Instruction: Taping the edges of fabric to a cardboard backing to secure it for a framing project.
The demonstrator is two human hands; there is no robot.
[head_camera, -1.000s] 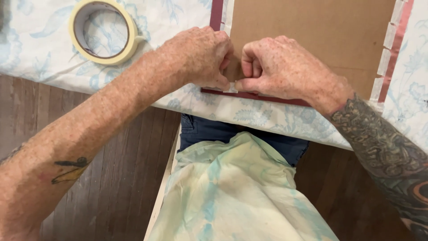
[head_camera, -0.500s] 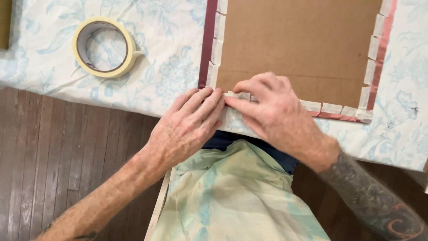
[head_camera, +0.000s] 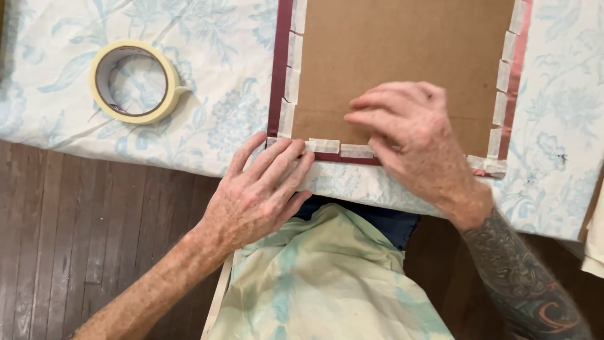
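Observation:
A picture frame lies face down near the table's front edge, its brown cardboard backing (head_camera: 402, 56) ringed by a dark red frame edge (head_camera: 280, 69). Short strips of masking tape (head_camera: 340, 148) join the backing to the frame along the sides and bottom. My left hand (head_camera: 261, 192) lies flat with its fingers spread on the frame's lower left corner. My right hand (head_camera: 415, 135) rests palm down on the lower part of the backing, fingertips pointing left just above the bottom tape strips. Neither hand holds anything.
A roll of masking tape (head_camera: 134, 82) lies on the pale floral tablecloth (head_camera: 214, 119) left of the frame. A dark wooden floor (head_camera: 94, 239) shows below the table edge. My lap is covered by a pale green apron (head_camera: 327, 283).
The view has shifted so more of the frame shows. My hands were together pinching at the bottom edge; now they are apart and flat, the left on the corner, the right up on the backing.

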